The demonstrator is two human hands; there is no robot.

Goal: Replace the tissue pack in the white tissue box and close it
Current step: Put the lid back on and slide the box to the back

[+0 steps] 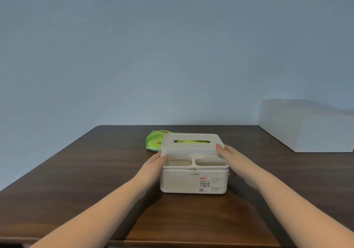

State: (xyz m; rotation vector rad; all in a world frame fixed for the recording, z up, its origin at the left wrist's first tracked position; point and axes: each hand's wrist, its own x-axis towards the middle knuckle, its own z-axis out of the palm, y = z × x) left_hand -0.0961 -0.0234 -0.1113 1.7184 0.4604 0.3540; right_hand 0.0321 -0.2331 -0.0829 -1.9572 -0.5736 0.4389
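Observation:
A white tissue box (193,180) stands in the middle of the dark wooden table (95,171), with a label on its front and two shallow compartments along its near top edge. Its white lid (191,141) has a slot through which green packaging shows. Both hands hold this lid at its sides: my left hand (156,160) presses the left edge, my right hand (228,153) grips the right corner. A green tissue pack (154,140) lies on the table behind the box to the left, partly hidden by it.
A large white block (306,125) sits at the table's far right against the blue-grey wall. A lighter brown board (195,219) lies under the box toward the near edge.

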